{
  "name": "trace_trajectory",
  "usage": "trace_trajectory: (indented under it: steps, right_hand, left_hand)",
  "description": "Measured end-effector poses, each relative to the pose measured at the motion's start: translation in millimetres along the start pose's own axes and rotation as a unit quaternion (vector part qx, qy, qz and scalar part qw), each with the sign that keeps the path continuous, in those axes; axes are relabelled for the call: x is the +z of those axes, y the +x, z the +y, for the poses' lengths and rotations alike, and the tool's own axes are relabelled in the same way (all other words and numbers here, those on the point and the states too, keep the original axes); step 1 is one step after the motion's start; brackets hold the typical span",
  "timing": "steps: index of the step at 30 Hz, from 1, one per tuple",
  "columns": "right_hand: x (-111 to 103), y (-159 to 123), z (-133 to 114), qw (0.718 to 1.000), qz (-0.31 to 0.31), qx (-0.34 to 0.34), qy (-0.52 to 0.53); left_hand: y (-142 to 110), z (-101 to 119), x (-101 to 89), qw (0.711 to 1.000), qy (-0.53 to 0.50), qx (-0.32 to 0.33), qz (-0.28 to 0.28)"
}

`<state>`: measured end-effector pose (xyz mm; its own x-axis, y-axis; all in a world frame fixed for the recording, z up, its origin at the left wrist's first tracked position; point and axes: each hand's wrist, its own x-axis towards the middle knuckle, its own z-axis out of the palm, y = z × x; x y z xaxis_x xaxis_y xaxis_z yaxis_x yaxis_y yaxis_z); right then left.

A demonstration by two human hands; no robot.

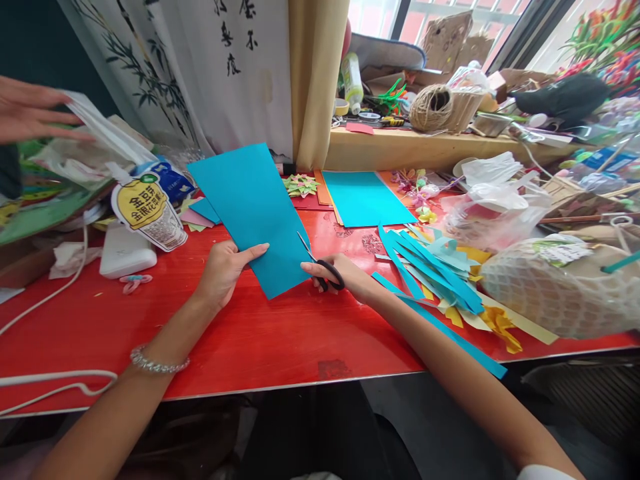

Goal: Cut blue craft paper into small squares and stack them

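Note:
A sheet of blue paper (255, 213) is held up at a tilt over the red table, its left edge pinched by my left hand (227, 270) with the thumb on top. At the sheet's lower right edge, my right hand (333, 270) grips black-handled scissors (330, 273). The scissor blades lie along the right edge of the paper; whether they are parted I cannot tell. Right of my right hand lies a pile of cut blue paper strips (440, 270), and one long strip (460, 340) reaches over the table's front edge.
Another blue sheet (367, 199) lies at the back of the red table (240, 360). A netted bundle (565, 283) and plastic bags (500, 200) crowd the right. A white power bank (127, 250) and a cup-shaped label (149, 210) stand left. Another person's hand (37, 110) touches a plastic bag.

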<state>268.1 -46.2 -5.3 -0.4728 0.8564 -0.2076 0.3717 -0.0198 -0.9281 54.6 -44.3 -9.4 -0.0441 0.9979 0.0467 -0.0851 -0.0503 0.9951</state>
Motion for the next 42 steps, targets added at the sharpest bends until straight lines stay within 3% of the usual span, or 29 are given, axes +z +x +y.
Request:
trace_trajectory:
  steps: [21,42]
  right_hand:
    - [9,0,2,0.999,0.036,0.002,0.025]
    - [10,3,10,0.998,0.047,-0.045,0.022]
  left_hand:
    - [2,-2,1.4,0.999,0.018,0.005,0.045]
    - [4,-3,-1.6,0.999,0.038,-0.002,0.037]
